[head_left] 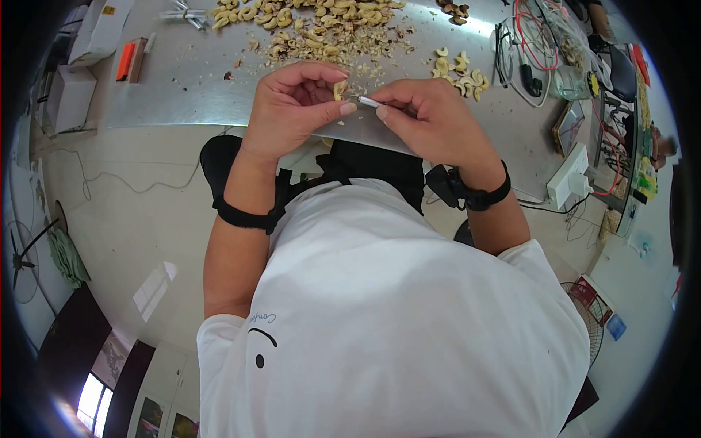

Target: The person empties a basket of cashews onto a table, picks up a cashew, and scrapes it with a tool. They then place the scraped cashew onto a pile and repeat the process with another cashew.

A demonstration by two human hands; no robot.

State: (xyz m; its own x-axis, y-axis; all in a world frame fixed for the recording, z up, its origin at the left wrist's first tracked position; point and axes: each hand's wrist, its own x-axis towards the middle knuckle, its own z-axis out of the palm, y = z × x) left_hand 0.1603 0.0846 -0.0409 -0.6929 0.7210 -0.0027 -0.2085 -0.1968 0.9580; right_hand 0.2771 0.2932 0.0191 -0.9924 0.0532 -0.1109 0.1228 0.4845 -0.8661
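My left hand (296,109) pinches a cashew (340,90) between thumb and fingertips, just above the front edge of the metal table. Close to its right, my right hand (431,120) grips a short, slim silver tool (370,102) whose tip points at the cashew. Most of the tool is hidden in the fingers, so its exact kind does not show. Beyond my hands lies a large heap of cashews (336,33) with crumbs and skin bits in front. A smaller group of cashews (460,71) rests past my right hand.
An orange-and-brown block (130,60) and a bundle of metal sticks (186,14) lie at the left of the metal table (175,102). Tangled cables (533,44), a glass jar (569,82) and a white power strip (568,175) sit at the right. Dark nut pieces (454,10) lie at the back.
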